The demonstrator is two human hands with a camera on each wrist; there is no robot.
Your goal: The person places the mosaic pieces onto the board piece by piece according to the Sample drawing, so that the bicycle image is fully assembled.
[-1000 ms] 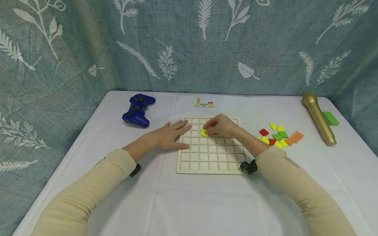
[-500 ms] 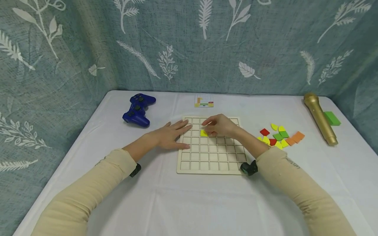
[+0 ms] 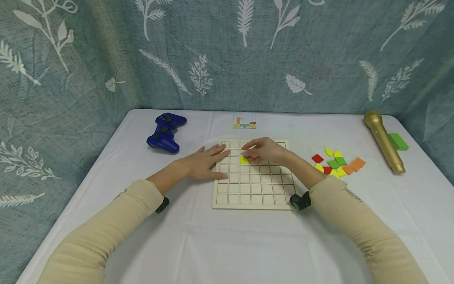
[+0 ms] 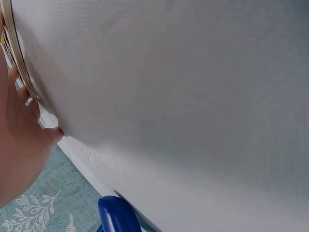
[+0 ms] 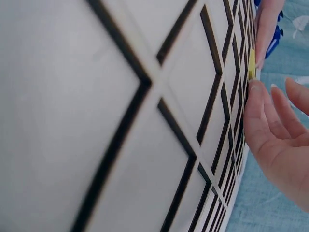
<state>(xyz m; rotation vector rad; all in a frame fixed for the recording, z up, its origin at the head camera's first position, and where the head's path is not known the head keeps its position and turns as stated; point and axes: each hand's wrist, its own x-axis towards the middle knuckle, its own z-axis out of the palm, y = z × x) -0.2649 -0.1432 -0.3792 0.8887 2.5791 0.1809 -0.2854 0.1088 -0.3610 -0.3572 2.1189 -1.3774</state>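
A pale wooden grid board (image 3: 244, 189) lies in front of me. My left hand (image 3: 202, 163) rests flat with spread fingers on its left edge; the left wrist view shows the same hand (image 4: 24, 140) at the board's side (image 4: 19, 53). A yellow tile (image 3: 244, 160) lies on the grid toward the upper left, partly covered by my right hand (image 3: 266, 152). From the right wrist view, a fingertip of that hand (image 5: 285, 140) touches or nearly touches the yellow tile (image 5: 251, 64). Its other fingers are loosely bent and spread, not pinching it.
Several loose yellow, red, green and orange tiles (image 3: 340, 161) lie right of the board. Behind it is a small pattern card (image 3: 244, 121). A blue game controller (image 3: 164, 133) stands at the left. A gold microphone (image 3: 384, 142) and a green block (image 3: 399, 141) lie at the right.
The yellow tile has shifted very slightly left under my right fingers, and the thumb and fingers have spread apart somewhat. My left hand has stayed put.
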